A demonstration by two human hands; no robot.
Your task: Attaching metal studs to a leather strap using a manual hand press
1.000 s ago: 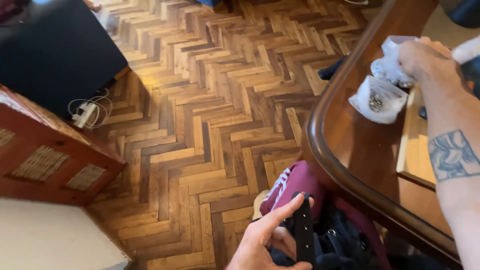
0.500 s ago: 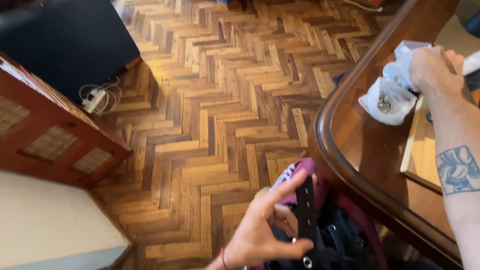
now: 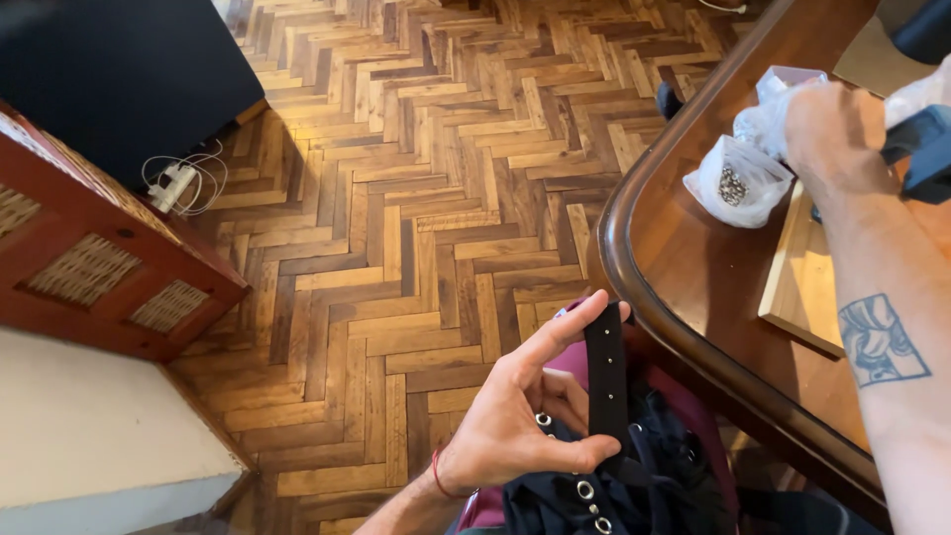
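— What has your left hand got, there at the near edge?

— My left hand [image 3: 515,421] pinches a black strap [image 3: 605,381]. The thumb presses its lower part, the forefinger stretches up to its top end, and the other fingers curl loosely behind. The strap stands nearly upright, just left of the table [image 3: 693,287] rim, with small holes down its length.

— And below it?

— Dark fabric [image 3: 614,490] set with metal eyelets, bunched at the near edge. The strap runs down into it. A maroon cloth [image 3: 708,436] lies under and beside that, close against the table's curved edge.

— The right hand?

— My right hand [image 3: 832,134] is far right, over the table, its back to the camera. It is closed around something blue [image 3: 926,149], but how tightly the fingers grip, I cannot tell; they are hidden. A clear bag [image 3: 738,178] of small metal pieces sits on the table just left of that hand, touching it or nearly so.

— Anything else on the table?

— A pale wooden board [image 3: 797,287], under my forearm.

— And the room?

— Herringbone parquet [image 3: 416,198] fills the middle. At left, a red cabinet [image 3: 109,263] with woven panels; beyond it, white cables [image 3: 178,178] on the floor beside a dark block [image 3: 119,69].
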